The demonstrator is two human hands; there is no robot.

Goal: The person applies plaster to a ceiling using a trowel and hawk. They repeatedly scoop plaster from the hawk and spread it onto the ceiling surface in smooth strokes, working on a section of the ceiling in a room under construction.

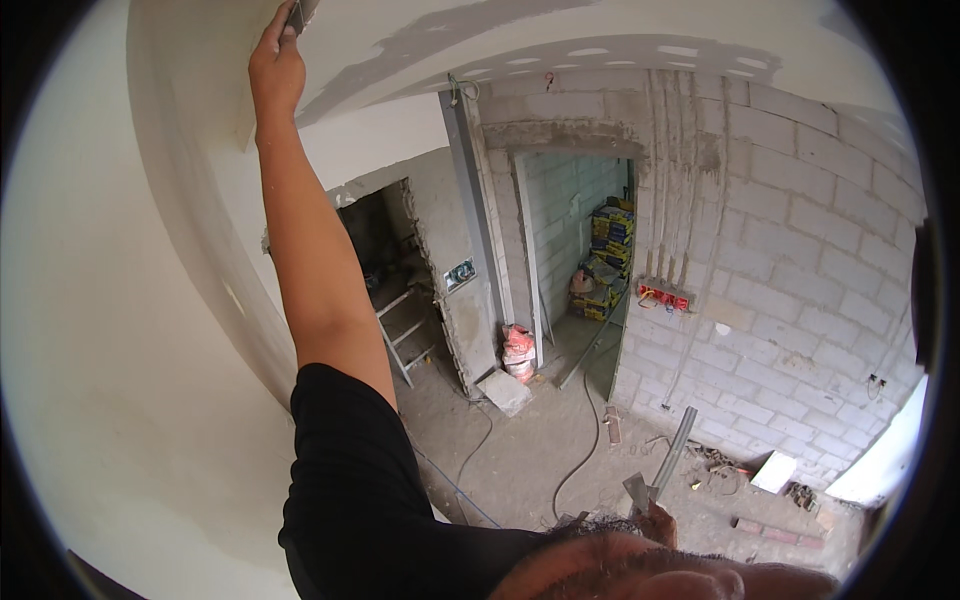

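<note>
Left hand (276, 78) high — gripping grey tool (300, 15); sleeve (355, 455) black.

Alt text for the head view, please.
A raised left hand grips a partly cropped flat tool near a patched overhead surface. Beyond are a bare block wall and a doorway with stacked bags inside.

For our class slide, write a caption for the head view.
A raised left hand grips a tool, partly out of frame, with a bare block wall and red sack beyond.
</note>
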